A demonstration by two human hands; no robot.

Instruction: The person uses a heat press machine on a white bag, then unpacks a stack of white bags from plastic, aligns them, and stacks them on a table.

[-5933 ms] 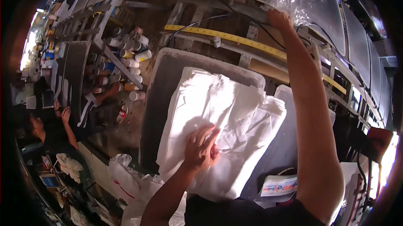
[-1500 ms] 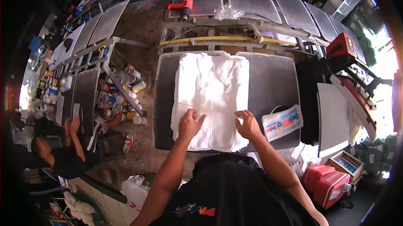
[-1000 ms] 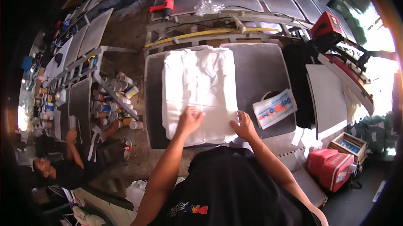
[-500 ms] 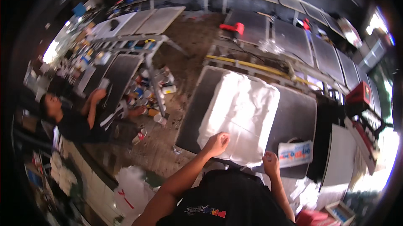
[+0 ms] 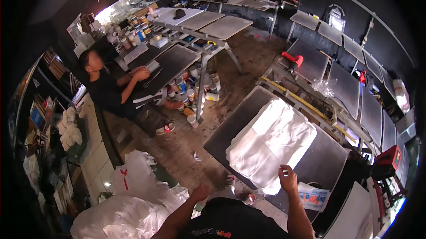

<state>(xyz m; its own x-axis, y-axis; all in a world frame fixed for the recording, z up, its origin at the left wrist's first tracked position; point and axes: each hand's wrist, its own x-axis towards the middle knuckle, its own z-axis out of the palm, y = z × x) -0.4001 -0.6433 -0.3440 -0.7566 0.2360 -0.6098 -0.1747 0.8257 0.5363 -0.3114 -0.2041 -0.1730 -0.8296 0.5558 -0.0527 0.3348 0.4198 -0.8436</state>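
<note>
A flat pile of white cloth (image 5: 270, 143), creased and wrinkled, lies on the dark board-topped table (image 5: 226, 139) before me. My right hand (image 5: 288, 179) is over the pile's near right edge, its fingers loosely bent with a gap showing between thumb and fingers. No held thing can be seen in it. Off the table, my left hand (image 5: 202, 192) hangs beside large white plastic bags (image 5: 128, 210). Its fingers are too blurred and dark to make out. Right of the pile is a printed white plastic packet (image 5: 313, 197).
At the left, a seated person (image 5: 108, 83) handles a small pale item at another bench. Paint tubs (image 5: 191, 94) crowd the floor under that bench. A red heat gun (image 5: 293, 61) rests on the rack beyond my table; a red machine (image 5: 389, 158) stands at right.
The view has swung left. My left hand has left the white cloth and moved down toward the plastic bags. My right hand has come in over the pile's near edge.
</note>
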